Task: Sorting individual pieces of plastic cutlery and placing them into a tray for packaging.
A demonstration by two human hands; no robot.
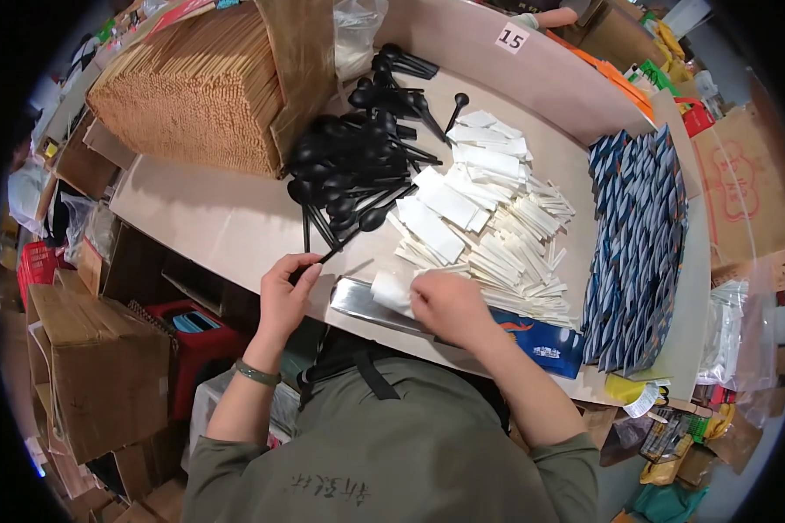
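Note:
My left hand (pixel 290 292) pinches the handle end of a black plastic spoon (pixel 372 219), whose bowl points away toward the spoon pile (pixel 349 157). Close to the table's front edge, my right hand (pixel 452 307) is closed on a white folded paper napkin (pixel 392 292). That napkin lies over a shiny silver pouch (pixel 358 301), which is partly covered by it and by my hand. Beyond my right hand spreads a heap of flat white paper packets (pixel 445 205). A blue printed pouch (pixel 545 346) lies by my right forearm, at the front edge.
At the back left stands a thick stack of brown paper sleeves (pixel 187 109) beside a cardboard flap (pixel 301 70). A dense row of blue pouches (pixel 637 253) fills the right side. A low board wall (pixel 471 52) rims the far side. Cardboard boxes (pixel 100 366) stand at left.

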